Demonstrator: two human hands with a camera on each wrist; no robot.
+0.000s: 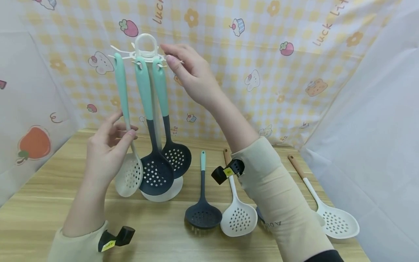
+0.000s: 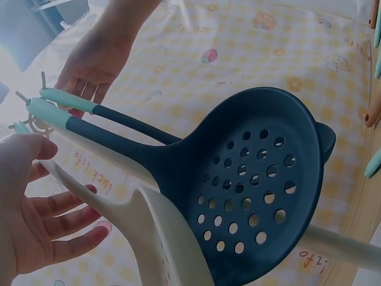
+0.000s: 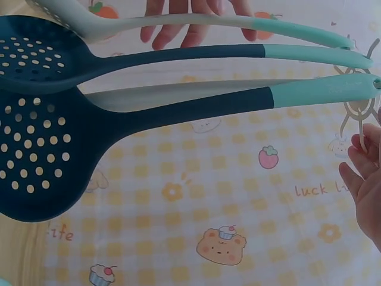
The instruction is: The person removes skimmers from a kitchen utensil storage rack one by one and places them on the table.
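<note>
A white utensil rack [image 1: 146, 54] with a ring top and thin hooks stands on a round base. Three mint-handled skimmers hang from it: a white skimmer [image 1: 128, 174] on the left, a dark skimmer [image 1: 156, 173] in the middle and another dark skimmer [image 1: 176, 158] on the right. My left hand [image 1: 109, 145] pinches the white skimmer's shaft between thumb and fingers; the other fingers spread behind it in the left wrist view. Up at the rack's top, my right hand [image 1: 194, 72] pinches one of the hooks on the right side with thumb and forefinger.
On the wooden table [image 1: 42, 189] lie a dark skimmer with a mint handle [image 1: 203, 214], a white skimmer with a brown handle [image 1: 239, 218] and a similar white skimmer [image 1: 337, 222] farther right. My right sleeve partly covers another dark utensil. A checked cloth [image 1: 222, 120] hangs behind.
</note>
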